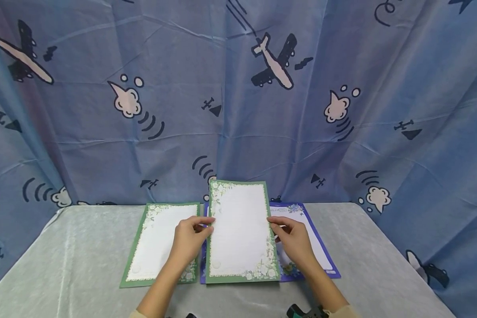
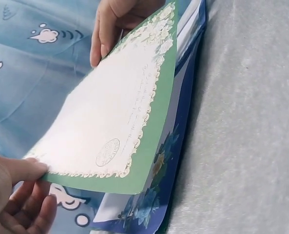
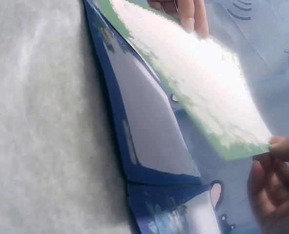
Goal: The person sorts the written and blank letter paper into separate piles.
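Observation:
A sheet of letter paper with a green border and white flowers [image 1: 240, 234] is held up, tilted, above the table. My left hand [image 1: 188, 238] pinches its left edge between thumb and fingers. On the opposite edge, my right hand [image 1: 294, 240] pinches the sheet the same way. Below it lie blue-bordered sheets with blue flowers [image 1: 322, 254], partly covered by the held sheet. In the left wrist view, a round stamp-like print and faint lines show on the green-bordered paper [image 2: 100, 117]. The right wrist view shows the held sheet [image 3: 198, 83] apart from the blue-bordered paper [image 3: 149, 107].
Another green-bordered flowered sheet [image 1: 163, 240] lies on the table to the left, partly behind my left forearm. A pale grey cloth covers the table [image 1: 83, 256]. Behind the table hangs a blue curtain [image 1: 175, 88] printed with planes and clouds.

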`<action>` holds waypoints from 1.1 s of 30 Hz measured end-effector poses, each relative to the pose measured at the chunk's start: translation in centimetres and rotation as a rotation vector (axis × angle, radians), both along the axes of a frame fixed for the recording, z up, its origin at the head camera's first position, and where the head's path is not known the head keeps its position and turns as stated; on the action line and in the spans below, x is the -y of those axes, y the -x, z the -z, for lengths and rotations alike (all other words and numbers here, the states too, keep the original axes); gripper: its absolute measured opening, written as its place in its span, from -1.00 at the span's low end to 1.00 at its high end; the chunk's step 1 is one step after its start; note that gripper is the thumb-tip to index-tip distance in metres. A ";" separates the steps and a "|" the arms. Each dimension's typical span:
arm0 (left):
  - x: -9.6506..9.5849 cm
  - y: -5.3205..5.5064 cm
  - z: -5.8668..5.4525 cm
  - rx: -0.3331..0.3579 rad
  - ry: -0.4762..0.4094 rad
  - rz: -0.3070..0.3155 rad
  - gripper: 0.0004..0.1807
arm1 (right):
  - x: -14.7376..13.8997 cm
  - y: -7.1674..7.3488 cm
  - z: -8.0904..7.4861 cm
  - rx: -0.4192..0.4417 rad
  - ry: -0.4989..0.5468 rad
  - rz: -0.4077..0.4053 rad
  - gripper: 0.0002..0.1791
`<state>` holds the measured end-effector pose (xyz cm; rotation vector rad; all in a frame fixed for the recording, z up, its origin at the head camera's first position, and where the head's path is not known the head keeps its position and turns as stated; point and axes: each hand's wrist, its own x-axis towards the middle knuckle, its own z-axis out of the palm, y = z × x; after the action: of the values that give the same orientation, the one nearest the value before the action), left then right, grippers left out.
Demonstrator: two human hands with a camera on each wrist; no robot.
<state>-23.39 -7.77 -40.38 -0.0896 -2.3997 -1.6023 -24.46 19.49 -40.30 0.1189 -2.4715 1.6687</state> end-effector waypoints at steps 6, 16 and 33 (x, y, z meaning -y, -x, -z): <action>0.5 -0.2 -0.6 -0.003 -0.009 -0.009 -0.79 | 0.5 -0.4 -1.1 0.051 0.076 -0.019 -0.72; 1.8 -1.0 -2.5 0.012 -0.021 -0.010 -0.77 | 1.2 -0.6 -2.4 0.049 0.124 -0.061 -0.70; 4.8 -2.0 -6.1 0.036 0.002 -0.036 -0.78 | 3.8 -0.4 -6.3 -0.017 0.089 -0.091 -0.70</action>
<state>-21.43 -12.60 -34.30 -0.0184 -2.4165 -1.5986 -24.06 15.70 -34.02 0.2377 -2.4085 1.8031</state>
